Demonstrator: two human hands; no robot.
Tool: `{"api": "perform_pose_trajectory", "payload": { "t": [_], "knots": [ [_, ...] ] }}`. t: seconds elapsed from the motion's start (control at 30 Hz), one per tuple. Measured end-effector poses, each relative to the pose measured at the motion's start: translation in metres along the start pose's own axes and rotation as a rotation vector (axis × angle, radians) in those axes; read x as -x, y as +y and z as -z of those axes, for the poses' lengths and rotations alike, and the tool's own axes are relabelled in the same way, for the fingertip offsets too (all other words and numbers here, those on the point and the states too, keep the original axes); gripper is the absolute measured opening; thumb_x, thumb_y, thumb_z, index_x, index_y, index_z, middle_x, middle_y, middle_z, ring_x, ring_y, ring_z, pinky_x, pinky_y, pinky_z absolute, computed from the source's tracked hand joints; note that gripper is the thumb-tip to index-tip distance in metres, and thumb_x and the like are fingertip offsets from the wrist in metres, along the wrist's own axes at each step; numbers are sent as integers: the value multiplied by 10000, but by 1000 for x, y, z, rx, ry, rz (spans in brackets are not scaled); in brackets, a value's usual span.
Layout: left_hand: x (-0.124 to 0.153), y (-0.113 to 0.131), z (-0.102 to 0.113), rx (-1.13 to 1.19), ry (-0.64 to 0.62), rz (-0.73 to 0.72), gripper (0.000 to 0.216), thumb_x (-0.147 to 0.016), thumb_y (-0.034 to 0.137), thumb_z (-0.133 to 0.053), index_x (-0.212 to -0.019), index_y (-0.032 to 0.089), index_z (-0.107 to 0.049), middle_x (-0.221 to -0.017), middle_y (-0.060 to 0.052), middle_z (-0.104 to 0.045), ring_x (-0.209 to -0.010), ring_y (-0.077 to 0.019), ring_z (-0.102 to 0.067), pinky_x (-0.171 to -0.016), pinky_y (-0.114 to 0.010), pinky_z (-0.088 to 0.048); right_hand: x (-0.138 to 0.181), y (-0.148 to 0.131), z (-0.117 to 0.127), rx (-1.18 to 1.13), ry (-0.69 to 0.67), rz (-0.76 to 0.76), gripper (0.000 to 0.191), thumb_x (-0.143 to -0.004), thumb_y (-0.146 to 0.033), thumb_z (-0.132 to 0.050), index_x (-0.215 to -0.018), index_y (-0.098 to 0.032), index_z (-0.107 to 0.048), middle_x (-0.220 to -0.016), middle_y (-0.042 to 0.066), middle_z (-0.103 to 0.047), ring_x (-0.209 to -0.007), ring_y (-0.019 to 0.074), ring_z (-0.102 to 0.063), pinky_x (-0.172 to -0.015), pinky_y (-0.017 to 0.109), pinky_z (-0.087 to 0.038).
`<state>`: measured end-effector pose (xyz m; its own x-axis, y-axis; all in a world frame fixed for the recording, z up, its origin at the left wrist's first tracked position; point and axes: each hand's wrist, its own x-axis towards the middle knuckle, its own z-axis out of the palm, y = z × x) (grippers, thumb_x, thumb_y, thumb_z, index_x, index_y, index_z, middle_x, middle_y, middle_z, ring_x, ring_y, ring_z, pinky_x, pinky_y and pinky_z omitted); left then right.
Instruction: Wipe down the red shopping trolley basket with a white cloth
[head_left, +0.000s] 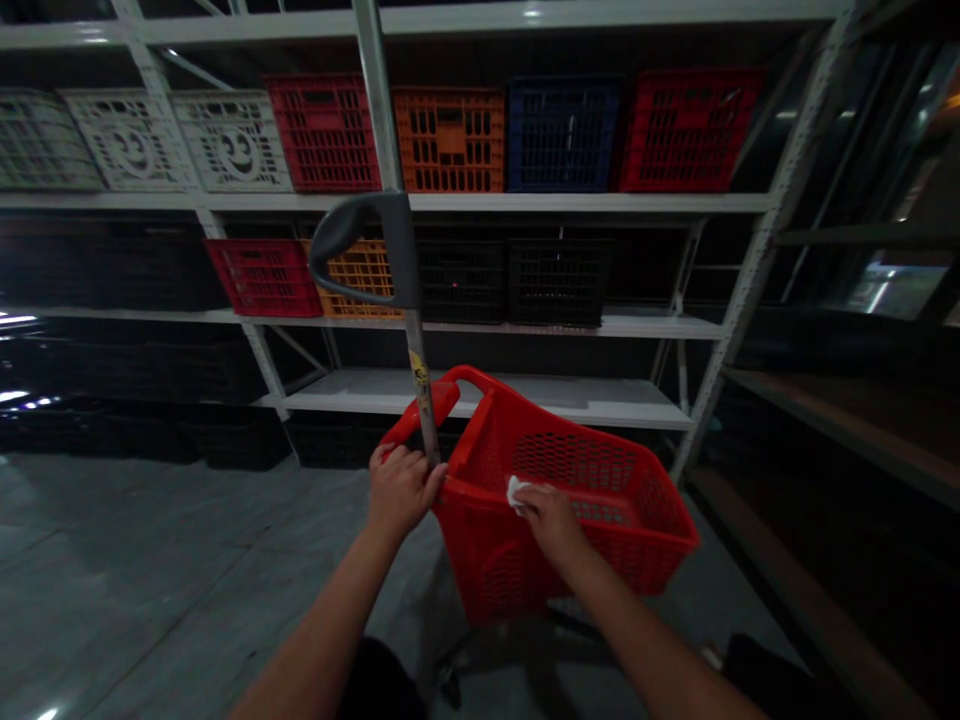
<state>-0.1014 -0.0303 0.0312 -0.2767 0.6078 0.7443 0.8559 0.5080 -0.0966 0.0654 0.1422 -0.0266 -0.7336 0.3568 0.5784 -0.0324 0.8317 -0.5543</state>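
Note:
In front of me stands a red plastic shopping cart (495,560) with perforated sides. My left hand (401,490) is closed around the near end of its red handle (420,415), beside the foot of a metal pole (418,370). A grey loop grip (401,250) sits higher on that pole. Pinched in my right hand (551,515) is a crumpled white cloth or tissue (516,493), held at the cart's near rim. The cart's basket shows nothing inside it.
Behind the cart a white metal rack (570,203) holds several plastic crates, among them an orange crate (450,140) and a blue crate (564,135). Dark shelving (832,420) stands close on the right. Grey floor (150,580) spreads out at left.

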Motion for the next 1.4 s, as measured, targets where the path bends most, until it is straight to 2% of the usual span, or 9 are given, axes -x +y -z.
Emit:
{"api": "perform_pose_trajectory", "payload": {
  "t": [0.3, 0.43, 0.67, 0.73, 0.87, 0.97, 1.1, 1.27, 1.4],
  "knots": [
    [-8, -1, 0, 23, -58, 13, 341, -824, 407, -387, -658, 200, -602, -690, -46, -648, -764, -208, -516, -893, -437, -258, -26, -31, -31, -4, 63, 110, 257, -717, -19, -540, -819, -198, -693, -914, 44, -694, -854, 164, -615, -810, 281, -448],
    [-12, -10, -5, 58, -68, 25, 343, -808, 446, -410, -658, 201, -597, -692, -50, -638, -782, -214, -531, -914, -438, -266, -15, -17, -26, -25, 98, 76, 259, -713, -17, -527, -828, -183, -690, -924, 57, -691, -873, 171, -612, -831, 294, -444],
    [5, 29, 4, 283, 275, 394, 504, -697, 476, -556, -1090, 162, -515, -1241, -147, -464, -1157, -303, -401, -971, -470, -282, 31, 15, 23, -57, 174, -176, 228, -710, -61, -498, -825, -175, -658, -875, 63, -670, -841, 192, -599, -795, 316, -442],
    [24, 63, 5, 558, 168, 465, 451, -695, 485, -556, -1033, 187, -539, -1136, -108, -543, -1089, -273, -470, -959, -450, -320, 38, 1, 29, -93, 203, -200, 216, -709, -78, -506, -859, -176, -627, -890, 57, -647, -843, 183, -584, -779, 294, -436],
    [62, 129, -3, 1373, -394, 864, 517, -713, 599, -468, -965, 159, -567, -874, -76, -628, -757, -204, -597, -689, -362, -474, 50, -39, 32, -161, 70, -113, 205, -691, -65, -516, -837, -197, -575, -846, 11, -598, -785, 142, -554, -719, 231, -421],
    [78, 150, -10, 1736, -459, 1030, 480, -697, 587, -517, -883, 149, -581, -742, -35, -620, -625, -147, -578, -565, -265, -448, 62, -57, 37, -164, -149, -8, 186, -679, -94, -574, -821, -213, -578, -847, -9, -589, -777, 133, -545, -703, 214, -409],
    [98, 155, -16, 1728, -478, 1044, 437, -643, 560, -602, -805, 154, -596, -626, 3, -590, -530, -105, -527, -489, -204, -384, 68, -55, 50, -157, -220, -13, 153, -669, -206, -660, -808, -221, -599, -839, -20, -597, -765, 127, -551, -687, 215, -408],
    [129, 178, -17, 1563, -763, 799, 528, -673, 651, -494, -664, 137, -615, -567, -24, -596, -507, -125, -524, -522, -243, -414, 36, -51, 82, 65, 84, 87, 148, -650, -241, -689, -575, -191, -571, -992, 17, -580, -1005, 190, -494, -914, 362, -326],
    [138, 198, -7, 1377, -814, 564, 459, -692, 578, -530, -885, 183, -663, -885, -78, -679, -839, -212, -612, -791, -319, -461, -3, -61, 108, 259, 268, 236, 144, -688, -243, -633, -565, -187, -581, -1339, 2, -387, -1291, 271, -208, -1022, 528, -65]
  ]
}}
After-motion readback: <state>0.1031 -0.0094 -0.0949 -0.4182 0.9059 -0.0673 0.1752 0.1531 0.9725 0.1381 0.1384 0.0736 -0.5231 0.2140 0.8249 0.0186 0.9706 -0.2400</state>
